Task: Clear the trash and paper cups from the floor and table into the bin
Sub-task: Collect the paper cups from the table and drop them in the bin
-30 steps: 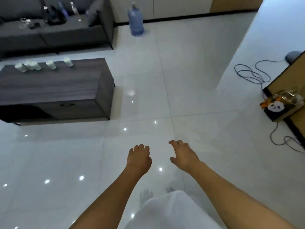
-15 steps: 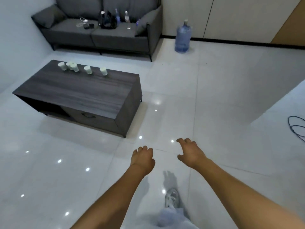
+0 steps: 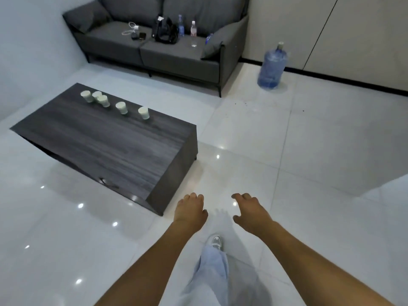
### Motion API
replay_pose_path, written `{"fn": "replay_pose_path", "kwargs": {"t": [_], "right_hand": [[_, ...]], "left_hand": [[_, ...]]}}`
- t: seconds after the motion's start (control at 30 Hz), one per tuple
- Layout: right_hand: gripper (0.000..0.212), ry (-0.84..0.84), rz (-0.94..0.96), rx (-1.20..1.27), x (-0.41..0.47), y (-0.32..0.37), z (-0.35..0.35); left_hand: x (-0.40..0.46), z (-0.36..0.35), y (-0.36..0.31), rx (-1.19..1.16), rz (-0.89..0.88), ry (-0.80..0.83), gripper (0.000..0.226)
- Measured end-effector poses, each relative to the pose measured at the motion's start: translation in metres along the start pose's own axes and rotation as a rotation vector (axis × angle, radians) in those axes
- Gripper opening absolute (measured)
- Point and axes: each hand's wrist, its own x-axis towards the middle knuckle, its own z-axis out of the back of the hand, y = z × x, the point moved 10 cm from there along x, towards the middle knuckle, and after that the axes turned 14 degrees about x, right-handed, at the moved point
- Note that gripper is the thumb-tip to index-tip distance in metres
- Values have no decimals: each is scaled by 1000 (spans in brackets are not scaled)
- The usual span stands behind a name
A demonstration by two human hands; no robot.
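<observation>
Glossy white floor tiles (image 3: 331, 151) throw back small bright spots of ceiling light. A low dark wood-grain coffee table (image 3: 123, 146) stands at the left, with a drawer handle on its near side. Beyond it a dark grey sofa (image 3: 176, 56) sits against the pale wall (image 3: 33, 51), cushions at both ends. To the sofa's right a big blue water jug (image 3: 272, 67) stands on the floor before cream wall panels (image 3: 364, 36) with a black skirting strip.
</observation>
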Motion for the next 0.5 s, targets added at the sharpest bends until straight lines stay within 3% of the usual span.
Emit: {"fn": "replay_pose_path", "kwargs": {"t": [0.23, 0.5], "right_hand": [[60, -17, 18, -68, 139, 20, 94], [62, 99, 82, -162, 290, 30, 164]], "left_hand": [[151, 67, 15, -22, 3, -19, 34], [308, 113, 34, -1, 59, 45, 38]]}}
